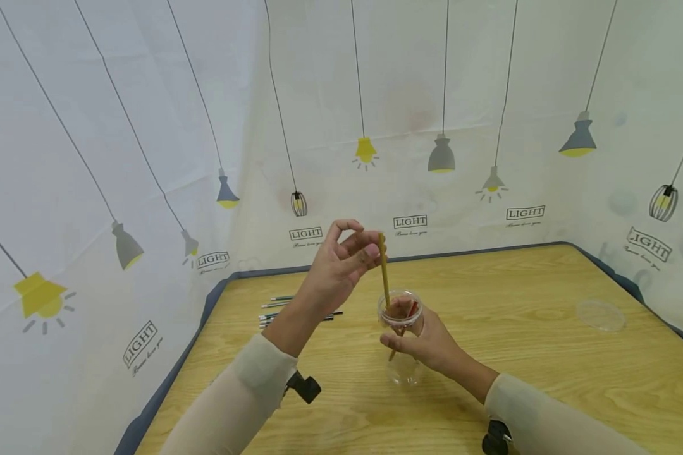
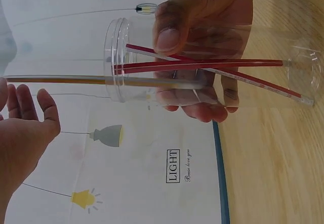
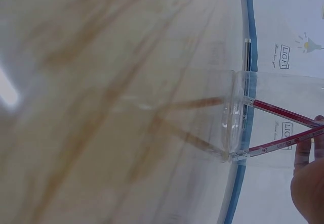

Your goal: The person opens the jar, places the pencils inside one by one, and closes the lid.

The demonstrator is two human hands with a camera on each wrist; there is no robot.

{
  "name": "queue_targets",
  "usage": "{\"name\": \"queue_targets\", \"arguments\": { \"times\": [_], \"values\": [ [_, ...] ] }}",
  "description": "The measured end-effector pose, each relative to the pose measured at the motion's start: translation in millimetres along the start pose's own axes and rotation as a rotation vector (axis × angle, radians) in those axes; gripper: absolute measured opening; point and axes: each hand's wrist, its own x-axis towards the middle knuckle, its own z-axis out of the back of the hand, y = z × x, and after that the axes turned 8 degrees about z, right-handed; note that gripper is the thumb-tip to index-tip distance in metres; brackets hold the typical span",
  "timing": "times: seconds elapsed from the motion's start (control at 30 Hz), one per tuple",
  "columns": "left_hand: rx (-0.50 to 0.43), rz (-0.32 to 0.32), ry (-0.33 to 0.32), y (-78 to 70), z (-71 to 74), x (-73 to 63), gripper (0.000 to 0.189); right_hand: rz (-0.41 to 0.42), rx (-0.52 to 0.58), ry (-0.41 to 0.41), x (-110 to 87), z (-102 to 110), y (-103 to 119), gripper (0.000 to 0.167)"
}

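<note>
A clear plastic jar [image 1: 404, 374] stands upright on the table, with my right hand [image 1: 435, 346] wrapped round its upper part. Between thumb and fingers my left hand [image 1: 336, 268] pinches the top of a yellow-gold pencil [image 1: 384, 275] above the open mouth. The left wrist view shows the lower part of that pencil inside the jar. Two red pencils [image 2: 243, 63] lean crossed within; their eraser ends [image 3: 240, 155] are at the bottom in the right wrist view. Part of the right palm is seen through the jar wall.
Several dark and green pencils [image 1: 273, 306] lie on the wooden table [image 1: 489, 291] at the left, partly behind my left forearm. A clear round lid [image 1: 601, 315] lies at the right. A lamp-printed cloth [image 1: 330, 95] closes off the back and sides.
</note>
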Motion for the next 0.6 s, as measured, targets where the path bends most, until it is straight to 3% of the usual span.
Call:
{"name": "queue_targets", "arguments": {
  "times": [0.1, 0.23, 0.33, 0.6],
  "values": [
    [0.008, -0.038, 0.023, -8.8, 2.7, 0.5, 0.032, 0.001, -0.016, 0.008, 0.6, 0.2, 0.0, 0.05],
    [0.013, -0.098, 0.028, -22.7, 6.1, 1.7, 0.048, 0.01, -0.012, 0.019, 1.6, 0.3, 0.0, 0.047],
    [0.025, -0.125, 0.018, -30.2, 8.0, 0.4, 0.05, 0.02, 0.008, 0.025, 2.1, 0.2, -0.1, 0.046],
    [0.015, -0.148, 0.017, -35.2, 11.8, -4.0, 0.055, 0.021, -0.006, 0.026, 0.3, -1.3, -0.7, 0.047]
  ]
}}
